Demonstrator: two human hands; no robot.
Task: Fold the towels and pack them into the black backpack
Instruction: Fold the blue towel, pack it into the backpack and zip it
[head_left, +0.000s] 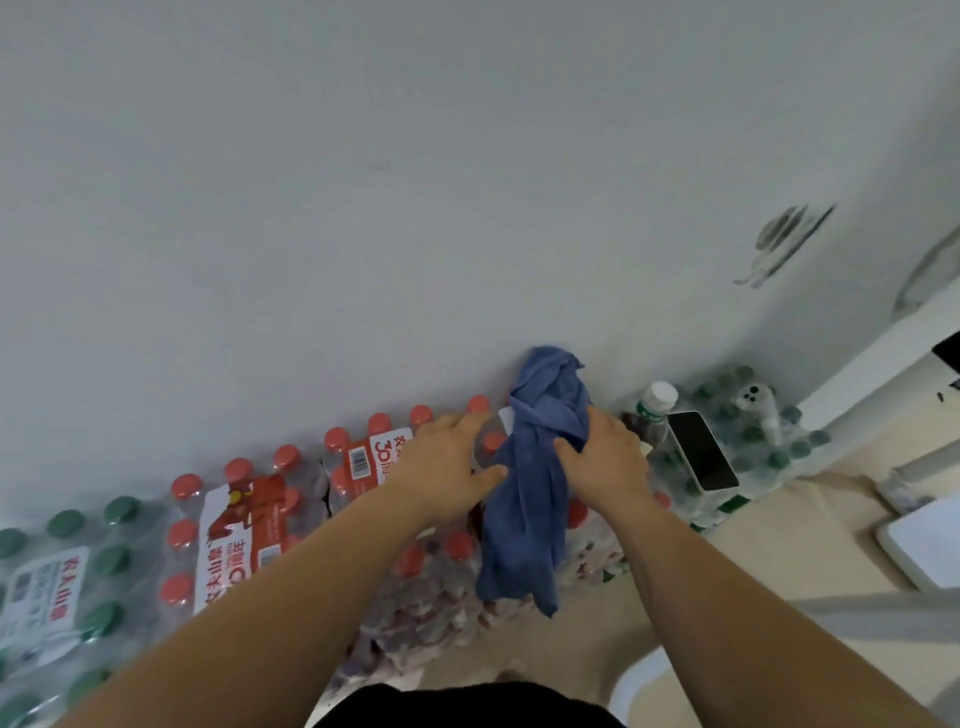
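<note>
The left hand (447, 462) lies open, fingers spread on the bottle packs (244, 525), thumb touching the bunched towel (530, 499), which drapes over the packs by the far wall; the right hand (605, 457) seems to pinch its right edge. Folding on those bumpy caps may go crooked, and a tug rightward could knock the phone (701, 452) just beside it.

Shrink-wrapped packs of red-capped bottles (244, 519) are sitting in a row along the white wall (415, 182), with a green-capped pack (67, 571) lying left of them. A phone (701, 449) is lying screen-up on more wrapped bottles (779, 457) at right, just beside a white-capped bottle (655, 402). A small white figure (753, 399), possibly a toy, is sitting behind. Beige floor (769, 545) is showing below.
</note>
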